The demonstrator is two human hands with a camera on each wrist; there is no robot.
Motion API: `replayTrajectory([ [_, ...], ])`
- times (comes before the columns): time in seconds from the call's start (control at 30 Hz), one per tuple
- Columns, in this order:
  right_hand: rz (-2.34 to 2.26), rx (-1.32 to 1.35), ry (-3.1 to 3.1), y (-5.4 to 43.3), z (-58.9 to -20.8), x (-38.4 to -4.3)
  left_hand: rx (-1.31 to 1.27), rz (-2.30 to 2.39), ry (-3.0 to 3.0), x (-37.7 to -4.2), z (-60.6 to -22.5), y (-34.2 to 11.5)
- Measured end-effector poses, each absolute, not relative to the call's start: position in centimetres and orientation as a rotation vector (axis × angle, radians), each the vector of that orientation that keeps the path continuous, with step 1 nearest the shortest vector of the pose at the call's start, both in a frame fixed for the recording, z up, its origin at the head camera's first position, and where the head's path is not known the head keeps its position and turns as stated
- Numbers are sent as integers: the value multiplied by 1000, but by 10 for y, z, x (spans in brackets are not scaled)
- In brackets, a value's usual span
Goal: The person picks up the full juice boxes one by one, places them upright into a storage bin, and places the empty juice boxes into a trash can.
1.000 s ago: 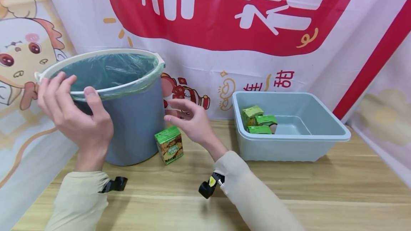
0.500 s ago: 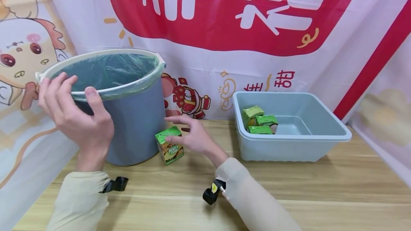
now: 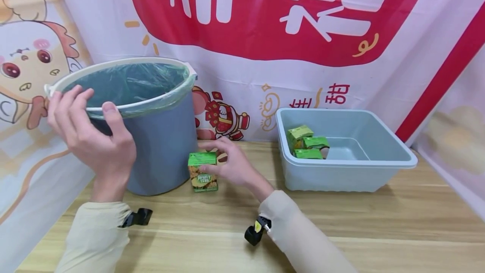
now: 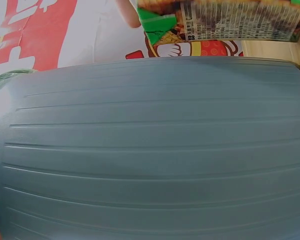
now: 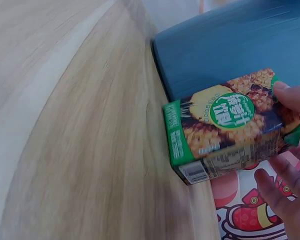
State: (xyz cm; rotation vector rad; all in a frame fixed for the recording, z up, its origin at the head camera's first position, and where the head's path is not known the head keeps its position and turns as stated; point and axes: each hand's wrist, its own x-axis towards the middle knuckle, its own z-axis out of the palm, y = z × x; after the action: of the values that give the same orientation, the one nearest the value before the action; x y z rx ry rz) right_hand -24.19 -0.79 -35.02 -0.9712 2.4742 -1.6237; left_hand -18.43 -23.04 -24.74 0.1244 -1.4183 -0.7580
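My left hand (image 3: 98,142) lies against the near left side of a blue-grey trash can (image 3: 163,146), fingers spread and fairly straight, fingertips right at its white rim (image 3: 166,94). A green plastic bag lines the can. My right hand (image 3: 235,163) pinches a small juice box (image 3: 203,178) with a green top and pineapple print, which stands upright beside the can. In the right wrist view the thumb presses the front of the juice box (image 5: 225,120) near its top; the other fingers reach behind it, partly hidden. The left wrist view is mostly filled by the can's ribbed wall (image 4: 155,150).
A light blue plastic basin (image 3: 341,176) stands at the right on the wooden table (image 3: 212,239), with several green-topped juice boxes (image 3: 307,153) in its left end. A printed red and white cloth (image 3: 242,49) hangs right behind the can and basin.
My right hand has come down and closed on the juice box, which has turned so its front faces me. The left hand and the trash can have stayed put.
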Motion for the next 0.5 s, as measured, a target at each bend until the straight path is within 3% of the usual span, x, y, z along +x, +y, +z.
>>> replayTrajectory([
  [0.5, -1612, -941, 2508, 10, -350, -234, 124, -757, -1416, -187, -249, -231],
])
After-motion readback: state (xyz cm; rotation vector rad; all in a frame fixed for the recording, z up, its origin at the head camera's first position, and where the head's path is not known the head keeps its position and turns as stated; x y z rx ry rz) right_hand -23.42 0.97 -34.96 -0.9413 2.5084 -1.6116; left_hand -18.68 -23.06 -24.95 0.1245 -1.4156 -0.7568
